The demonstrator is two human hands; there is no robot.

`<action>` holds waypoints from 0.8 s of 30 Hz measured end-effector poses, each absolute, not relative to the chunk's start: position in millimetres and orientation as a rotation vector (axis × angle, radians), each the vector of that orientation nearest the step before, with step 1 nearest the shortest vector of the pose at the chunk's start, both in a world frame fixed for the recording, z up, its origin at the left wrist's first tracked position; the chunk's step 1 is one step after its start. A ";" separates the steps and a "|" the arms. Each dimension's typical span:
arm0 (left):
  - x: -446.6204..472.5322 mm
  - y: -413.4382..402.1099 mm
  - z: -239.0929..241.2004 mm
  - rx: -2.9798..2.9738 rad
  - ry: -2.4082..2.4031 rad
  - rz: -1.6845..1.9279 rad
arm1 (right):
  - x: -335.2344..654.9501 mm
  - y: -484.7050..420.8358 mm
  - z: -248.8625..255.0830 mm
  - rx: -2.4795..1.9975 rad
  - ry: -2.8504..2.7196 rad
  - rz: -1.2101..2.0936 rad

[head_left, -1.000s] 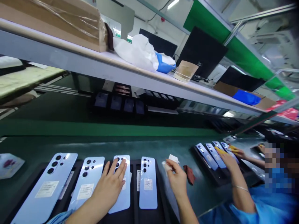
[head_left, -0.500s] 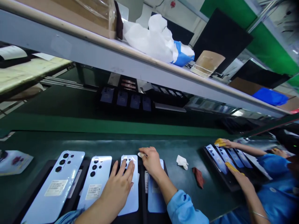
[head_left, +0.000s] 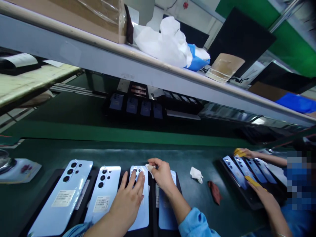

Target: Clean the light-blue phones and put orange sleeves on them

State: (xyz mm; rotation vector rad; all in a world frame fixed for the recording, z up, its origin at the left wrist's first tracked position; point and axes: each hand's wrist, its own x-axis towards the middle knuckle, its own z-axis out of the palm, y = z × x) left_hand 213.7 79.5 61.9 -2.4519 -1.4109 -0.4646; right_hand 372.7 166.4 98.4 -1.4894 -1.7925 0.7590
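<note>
A row of light-blue phones lies back-up in a black tray (head_left: 78, 197), camera lenses at the far end. My left hand (head_left: 129, 197) rests spread on the third phone (head_left: 140, 215), its fingertips by the lenses. Between the fingers of my right hand (head_left: 161, 174) is a crumpled white wipe (head_left: 150, 168), at the upper right edge of that same phone. My right hand and forearm partly cover the fourth phone (head_left: 165, 210). The first phone (head_left: 55, 210) and second phone (head_left: 100, 187) lie to the left, each with a white label.
Right of the tray lie another white wipe (head_left: 196, 174) and a dark red cloth (head_left: 214, 192). A co-worker's hands in yellow finger covers work at another phone tray (head_left: 249, 197). A bottle-like pack (head_left: 23, 171) lies left. A shelf edge (head_left: 148, 70) crosses above the green bench.
The view has shifted slightly, so things sit a little farther right. More of the wipe shows under my right fingers, which have moved slightly. My left hand stays on the third phone.
</note>
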 end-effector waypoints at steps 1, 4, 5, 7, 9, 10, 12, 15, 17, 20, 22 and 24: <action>213.6 79.7 61.9 -2.454 -1.414 -0.459 | 370.8 168.3 98.7 -1.487 -1.792 0.755; 212.8 80.2 62.6 -2.474 -1.446 -0.436 | 365.1 170.2 100.5 -1.463 -1.811 0.751; 212.6 80.4 63.0 -2.482 -1.459 -0.431 | 365.0 169.2 101.0 -1.462 -1.810 0.755; 212.2 80.6 63.9 -2.496 -1.468 -0.434 | 366.9 165.3 101.1 -1.484 -1.784 0.761; 212.0 80.8 64.5 -2.510 -1.458 -0.438 | 368.1 161.6 100.7 -1.517 -1.740 0.747; 211.9 81.0 64.7 -2.515 -1.453 -0.439 | 367.4 160.7 100.6 -1.526 -1.725 0.731; 211.7 81.3 65.3 -2.521 -1.457 -0.435 | 364.1 161.2 100.6 -1.521 -1.722 0.699; 211.1 82.1 67.1 -2.522 -1.480 -0.428 | 361.1 163.7 101.0 -1.497 -1.743 0.698; 211.1 82.5 68.8 -2.525 -1.476 -0.425 | 362.5 164.3 100.6 -1.505 -1.725 0.725; 212.1 82.7 70.8 -2.525 -1.451 -0.430 | 363.0 165.0 99.5 -1.518 -1.684 0.744; 212.8 82.5 71.4 -2.524 -1.464 -0.426 | 360.7 166.1 99.4 -1.506 -1.690 0.737; 213.1 82.2 71.6 -2.518 -1.496 -0.431 | 359.7 166.5 100.1 -1.490 -1.711 0.737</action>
